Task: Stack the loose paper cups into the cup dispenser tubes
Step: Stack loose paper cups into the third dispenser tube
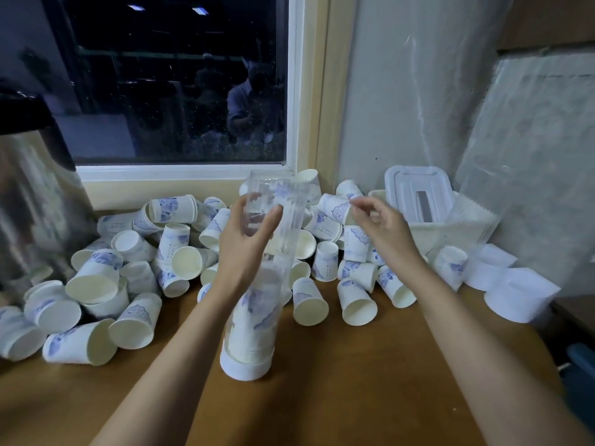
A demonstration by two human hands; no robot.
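A clear plastic dispenser tube (283,201) stands upright on a white base cap (246,368) at the middle of the wooden table. Stacked cups (254,329) fill its lower part. My left hand (246,239) grips the tube near its upper half. My right hand (380,223) is to the right of the tube's top, and its fingertips pinch a white paper cup with a blue pattern (335,206) in the pile. Several loose paper cups (135,262) lie scattered on their sides behind and beside the tube.
A steel urn (35,204) stands at the far left. A white basket (450,226) with a plastic lid (418,191) sits at the back right, with white caps (518,297) beside it. A window and wall close off the back. The table's right edge (544,342) is near.
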